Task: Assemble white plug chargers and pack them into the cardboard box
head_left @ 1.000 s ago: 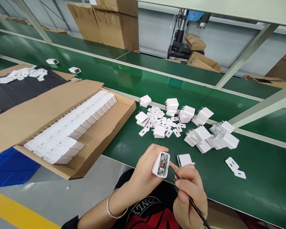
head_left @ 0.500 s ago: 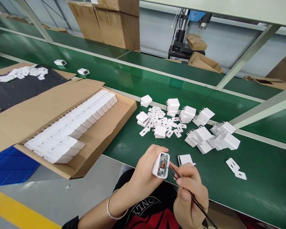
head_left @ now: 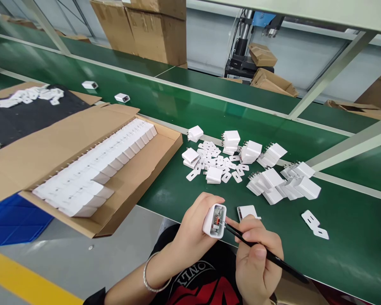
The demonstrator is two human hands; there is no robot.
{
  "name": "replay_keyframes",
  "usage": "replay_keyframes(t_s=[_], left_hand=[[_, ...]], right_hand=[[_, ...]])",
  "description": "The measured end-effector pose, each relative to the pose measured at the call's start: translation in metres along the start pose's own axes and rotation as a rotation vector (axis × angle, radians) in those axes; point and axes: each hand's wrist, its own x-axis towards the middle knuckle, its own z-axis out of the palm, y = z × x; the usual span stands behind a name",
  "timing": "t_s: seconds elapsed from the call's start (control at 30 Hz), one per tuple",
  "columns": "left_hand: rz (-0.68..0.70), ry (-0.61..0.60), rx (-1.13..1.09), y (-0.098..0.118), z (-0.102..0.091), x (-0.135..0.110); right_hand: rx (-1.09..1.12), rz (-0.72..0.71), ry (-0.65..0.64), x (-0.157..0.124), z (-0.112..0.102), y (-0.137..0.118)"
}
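My left hand is closed around a white charger, its open end turned up so the electronic parts inside show. In my right hand are black tweezers, gripped between thumb and fingers. Their tips reach into the charger's opening, by an orange-red part. Just behind my right hand, another white charger lies on the green bench, partly hidden by the fingers. Farther back is a heap of small white cover plates, with stacked white chargers to their right.
A cardboard tray with rows of white chargers stands at left. Two chargers lie on the green conveyor belt behind. Two loose plates are at right. A slanted metal post rises at the right.
The tweezers have swung to a flatter angle, their tips still at the charger. My right hand has shifted slightly right and down. Both chargers on the belt have moved right.
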Motion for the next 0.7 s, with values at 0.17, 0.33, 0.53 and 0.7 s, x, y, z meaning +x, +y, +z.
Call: replay_keyframes(t_s=[0.17, 0.33, 0.53, 0.7], left_hand=[[0.048, 0.014, 0.043, -0.001, 0.0007, -0.0013], [0.067, 0.02, 0.052, -0.0015, -0.0001, -0.001], [0.081, 0.025, 0.076, -0.0016, -0.0009, -0.0008], [0.073, 0.024, 0.081, -0.0012, 0.0, -0.0012]], right_hand=[[0.019, 0.027, 0.026, 0.004, 0.0033, -0.0024], [0.017, 0.059, 0.04, 0.005, 0.0034, -0.002], [-0.024, 0.058, 0.062, 0.0085, 0.006, -0.003], [-0.02, 0.077, 0.085, 0.0095, 0.0084, -0.0025]])
